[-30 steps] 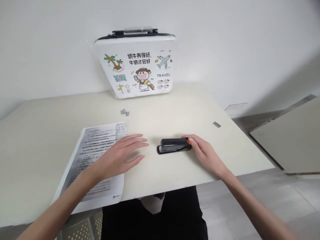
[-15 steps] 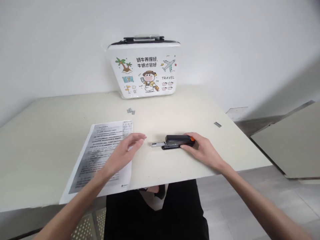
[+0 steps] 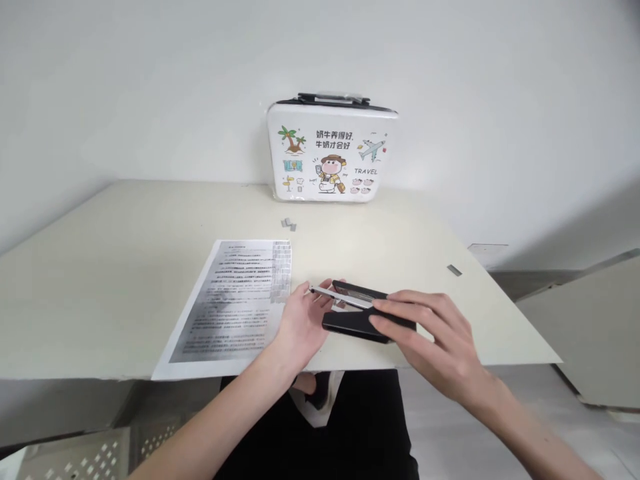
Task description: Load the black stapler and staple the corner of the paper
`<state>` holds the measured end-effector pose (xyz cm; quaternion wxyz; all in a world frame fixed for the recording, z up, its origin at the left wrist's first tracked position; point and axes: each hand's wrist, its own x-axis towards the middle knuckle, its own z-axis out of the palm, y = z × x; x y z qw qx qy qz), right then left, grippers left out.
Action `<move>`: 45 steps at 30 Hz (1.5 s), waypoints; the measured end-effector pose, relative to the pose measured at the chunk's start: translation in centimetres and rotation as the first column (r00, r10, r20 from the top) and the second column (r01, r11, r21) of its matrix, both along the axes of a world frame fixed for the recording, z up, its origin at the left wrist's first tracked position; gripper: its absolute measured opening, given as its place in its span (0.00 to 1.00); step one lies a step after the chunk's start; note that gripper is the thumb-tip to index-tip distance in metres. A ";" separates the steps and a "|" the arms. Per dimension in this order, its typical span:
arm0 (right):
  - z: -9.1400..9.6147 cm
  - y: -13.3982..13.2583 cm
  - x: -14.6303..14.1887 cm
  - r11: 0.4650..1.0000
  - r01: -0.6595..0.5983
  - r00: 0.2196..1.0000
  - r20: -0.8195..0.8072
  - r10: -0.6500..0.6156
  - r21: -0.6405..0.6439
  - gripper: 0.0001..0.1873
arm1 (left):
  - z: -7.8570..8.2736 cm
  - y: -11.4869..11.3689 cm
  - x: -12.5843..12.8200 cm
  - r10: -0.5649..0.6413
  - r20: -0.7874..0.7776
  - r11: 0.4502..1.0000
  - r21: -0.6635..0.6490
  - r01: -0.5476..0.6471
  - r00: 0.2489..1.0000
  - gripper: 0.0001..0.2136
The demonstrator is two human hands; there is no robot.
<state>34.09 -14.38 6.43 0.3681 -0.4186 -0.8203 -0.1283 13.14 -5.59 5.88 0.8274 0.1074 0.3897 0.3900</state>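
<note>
At 6 o'clock on the cream rectangular table [image 3: 125, 267], close to its near edge, sits the black plastic stapler [image 3: 357, 321], lying crosswise with its silver metal staple rail [image 3: 340, 297] drawn out toward 9 o'clock. Left hand [image 3: 300, 327]: thumb and fingers pinched on the free end of that rail. Right hand [image 3: 440, 340]: fingers wrapped over the stapler's rear from 3 o'clock, gripping it; thumb hidden. Printed white paper sheet [image 3: 235, 300] lies flat at 9 o'clock of the stapler, just beside the left hand. Small grey staple strips [image 3: 289, 224] lie at 11 o'clock, one loose grey strip [image 3: 454, 270] at 2 o'clock. White cartoon-printed carry case [image 3: 330, 157] stands upright at 12 o'clock against the wall.
</note>
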 end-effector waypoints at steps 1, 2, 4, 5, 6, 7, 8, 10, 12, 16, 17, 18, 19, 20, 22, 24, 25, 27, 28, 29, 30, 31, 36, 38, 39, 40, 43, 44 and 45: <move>-0.3 -0.2 -0.1 1.000 -0.004 0.999 0.046 0.004 -0.002 0.30 | -0.1 0.0 -0.1 0.004 0.000 1.000 -0.012 -0.004 1.000 0.14; -0.5 -0.5 -0.2 1.000 -0.009 0.997 0.081 0.010 -0.002 0.29 | -0.2 0.0 -0.2 0.008 -0.002 1.000 -0.030 -0.008 1.000 0.14; -1.0 -0.8 -0.3 1.000 -0.011 0.993 0.116 0.009 0.018 0.28 | -0.5 0.0 -0.6 0.029 -0.012 0.997 -0.066 -0.030 1.000 0.12; -1.1 -0.9 -0.4 0.999 -0.002 0.993 0.122 -0.002 0.036 0.28 | -0.6 0.0 -0.8 0.041 -0.013 0.997 -0.069 -0.042 0.999 0.11; -1.2 -1.0 -0.4 0.999 0.009 0.992 0.122 -0.015 0.054 0.29 | -0.6 0.0 -1.1 0.048 -0.010 0.997 -0.058 -0.048 0.999 0.10; -1.1 -1.1 -0.5 0.997 0.022 0.993 0.113 -0.030 0.069 0.29 | -0.6 -0.1 -1.3 0.044 0.003 0.998 -0.038 -0.044 0.999 0.09; -1.0 -1.2 -0.6 0.996 0.036 0.995 0.093 -0.043 0.077 0.30 | -0.6 -0.1 -1.6 0.031 0.021 0.999 -0.017 -0.031 0.999 0.09; -0.7 -1.3 -0.8 0.996 0.060 0.998 0.025 -0.062 0.069 0.32 | -0.4 -0.2 -2.2 0.007 0.048 1.000 0.010 -0.007 0.999 0.09; -0.4 -1.3 -0.8 0.996 0.082 0.995 -0.060 -0.079 0.042 0.33 | -0.3 -0.3 -2.9 0.004 0.038 1.000 0.023 -0.005 0.999 0.08; -0.3 -1.5 -0.6 0.986 0.158 0.959 -0.232 -0.165 -0.046 0.25 | -0.3 -0.7 -4.4 0.034 -0.127 0.973 0.232 -0.004 0.991 0.06; -0.4 -1.6 -0.5 0.982 0.176 0.944 -0.270 -0.190 -0.073 0.23 | -0.2 -0.9 -4.8 0.046 -0.196 0.946 0.323 0.021 0.980 0.09; -0.5 -1.7 -0.5 0.977 0.190 0.930 -0.302 -0.211 -0.097 0.21 | -0.1 -1.0 -5.1 0.058 -0.274 0.909 0.411 0.062 0.960 0.12; -0.7 -1.8 -0.4 0.973 0.202 0.916 -0.329 -0.228 -0.113 0.19 | 0.0 -1.2 -5.3 0.069 -0.357 0.867 0.484 0.121 0.931 0.14; -0.8 -1.8 -0.4 0.969 0.212 0.905 -0.351 -0.242 -0.123 0.17 | 0.1 -1.4 -5.5 0.077 -0.440 0.823 0.535 0.193 0.895 0.16; -1.0 -1.9 -0.4 0.965 0.228 0.886 -0.382 -0.262 -0.131 0.15 | 0.3 -1.7 -5.5 0.081 -0.567 0.735 0.589 0.336 0.820 0.18; -1.2 -1.9 -0.4 0.960 0.239 0.872 -0.404 -0.278 -0.147 0.14 | 0.3 -1.9 -5.2 0.072 -0.619 0.660 0.617 0.428 0.782 0.21; -1.2 -1.8 -0.5 0.957 0.242 0.863 -0.415 -0.288 -0.163 0.14 | 0.4 -2.0 -5.0 0.067 -0.624 0.632 0.630 0.450 0.779 0.23; -1.2 -1.6 -0.6 0.947 0.246 0.843 -0.436 -0.314 -0.207 0.14 | 0.3 -2.1 -4.6 0.044 -0.623 0.593 0.646 0.481 0.781 0.23; -1.2 -1.5 -0.7 0.941 0.246 0.835 -0.442 -0.328 -0.234 0.13 | 0.2 -2.2 -4.3 0.018 -0.624 0.577 0.645 0.501 0.781 0.23; -1.3 -1.3 -0.8 0.935 0.243 0.828 -0.446 -0.339 -0.260 0.13 | 0.1 -2.2 -4.1 -0.016 -0.624 0.561 0.641 0.523 0.782 0.22; -1.3 -1.2 -0.9 0.928 0.241 0.823 -0.447 -0.350 -0.282 0.12 | 0.0 -2.3 -3.9 -0.052 -0.622 0.546 0.637 0.543 0.782 0.22; -1.4 -1.0 -1.0 0.923 0.240 0.819 -0.448 -0.359 -0.301 0.12 | -0.1 -2.4 -3.7 -0.082 -0.618 0.535 0.635 0.558 0.782 0.22; -2.3 -0.3 -1.5 0.880 0.225 0.752 -0.500 -0.430 -0.417 0.15 | -0.5 -2.3 -4.3 -0.147 -0.631 0.507 0.613 0.606 0.762 0.25; -2.6 0.3 -1.6 0.861 0.191 0.738 -0.510 -0.443 -0.472 0.16 | -0.2 -1.8 -5.6 -0.147 -0.672 0.498 0.584 0.641 0.726 0.24; -2.7 0.7 -1.6 0.854 0.169 0.740 -0.509 -0.440 -0.493 0.16 | 0.1 -1.4 -6.6 -0.125 -0.699 0.498 0.569 0.654 0.704 0.24; -2.7 1.2 -1.6 0.848 0.148 0.744 -0.508 -0.434 -0.509 0.16 | 0.5 -1.0 -7.7 -0.090 -0.730 0.501 0.554 0.665 0.677 0.23; -2.6 3.4 -1.8 0.831 0.103 0.738 -0.518 -0.433 -0.547 0.17 | 1.3 0.5 -12.1 0.070 -0.834 0.527 0.497 0.689 0.547 0.19; -2.6 4.3 -2.0 0.824 0.093 0.730 -0.525 -0.438 -0.558 0.18 | 1.3 0.9 -13.7 0.137 -0.864 0.536 0.477 0.697 0.485 0.18; -2.5 5.2 -2.2 0.819 0.084 0.721 -0.533 -0.443 -0.567 0.18 | 1.2 1.3 -15.2 0.212 -0.884 0.547 0.460 0.699 0.416 0.17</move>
